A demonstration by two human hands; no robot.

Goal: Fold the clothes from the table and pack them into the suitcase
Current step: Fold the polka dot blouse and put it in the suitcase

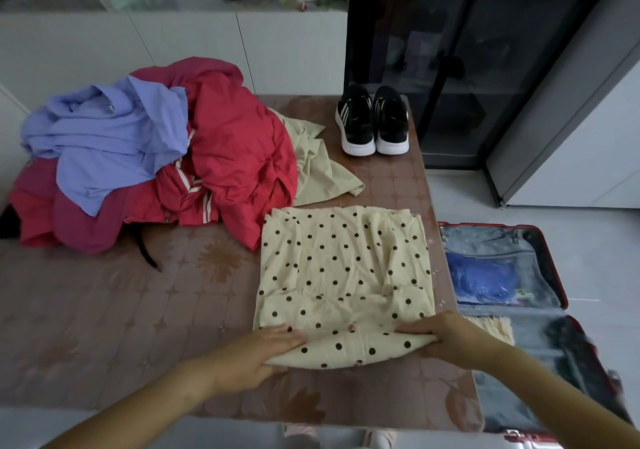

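Both arms reach forward from the bottom of the view, bare and stretched out over the counter (104, 310). The left hand (256, 355) is closed on the near left corner of the spotted cloth (343, 265), with its fingers on top and its thumb tucked under the fold. The right hand (450, 337) pinches the near right corner the same way. Between the two hands the near edge of the cloth is lifted and rolled over into a soft fold.

The spotted cloth is pale cream with dark round dots. It looks thin and crinkly, and it lies in a rough square on the right part of the counter. The counter has a shiny brown cover with flower shapes.

Behind the cloth is a messy pile of clothes (207, 157): puffy red ones, a soft purple one on top, and a plain tan one at the right side. A pair of black shoes (372, 122) with white soles stands at the far right corner.

The suitcase (550, 310) lies open on the floor, just beside the counter on the right. It has a red rim and a grey lining, with something blue inside.
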